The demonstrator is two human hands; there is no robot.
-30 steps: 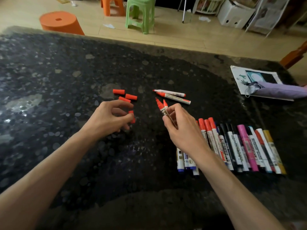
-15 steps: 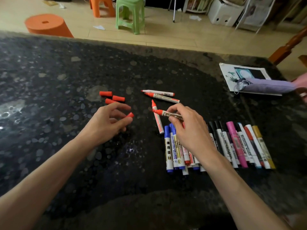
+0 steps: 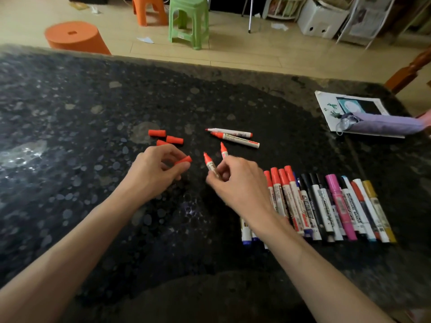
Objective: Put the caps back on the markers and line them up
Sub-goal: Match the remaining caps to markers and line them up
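The left hand (image 3: 158,176) pinches one red cap (image 3: 184,159) between thumb and fingertips, open end turned toward the right hand (image 3: 240,185). The right hand grips an uncapped red marker (image 3: 210,164) by its barrel, tip raised toward the cap, which suits pressing the two together. A second uncapped marker (image 3: 223,150) rises just beside it; whether the same fingers grip it cannot be told.

Count, uncapped markers: four, including two lying markers (image 3: 233,136) side by side on the bench (image 3: 70,113). Count, loose caps: four, including three spare caps (image 3: 175,139) grouped near the left hand. Each marker therefore has a cap.

The finished row (image 3: 326,206) lies parallel at the right, four red caps at its near end; the right arm hides part, so no total is given.

Beyond: one paper sheet (image 3: 326,106), one purple pouch (image 3: 384,124); on the floor, two orange stools (image 3: 74,36) and one green stool (image 3: 189,19).
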